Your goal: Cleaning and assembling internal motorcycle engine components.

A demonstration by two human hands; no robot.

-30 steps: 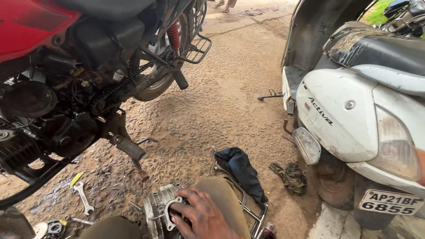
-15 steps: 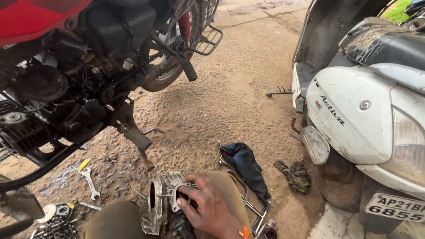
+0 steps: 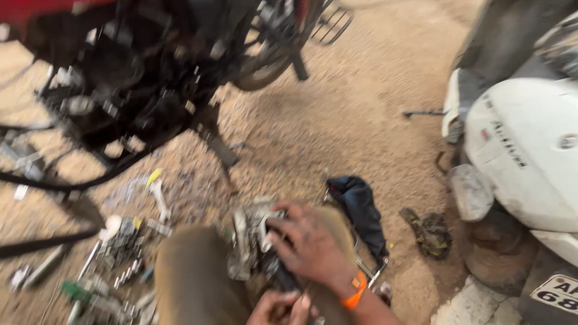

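Down low, right hand (image 3: 313, 250) clasps a grey engine part (image 3: 250, 241) in its grip; left hand's (image 3: 280, 307) grip unclear

A grey metal engine part (image 3: 250, 244), finned and grimy (the picture is blurred, so finer detail cannot be told), is resting between the person's knees, standing roughly on edge, with the right hand (image 3: 313, 250) lying across its top and side.
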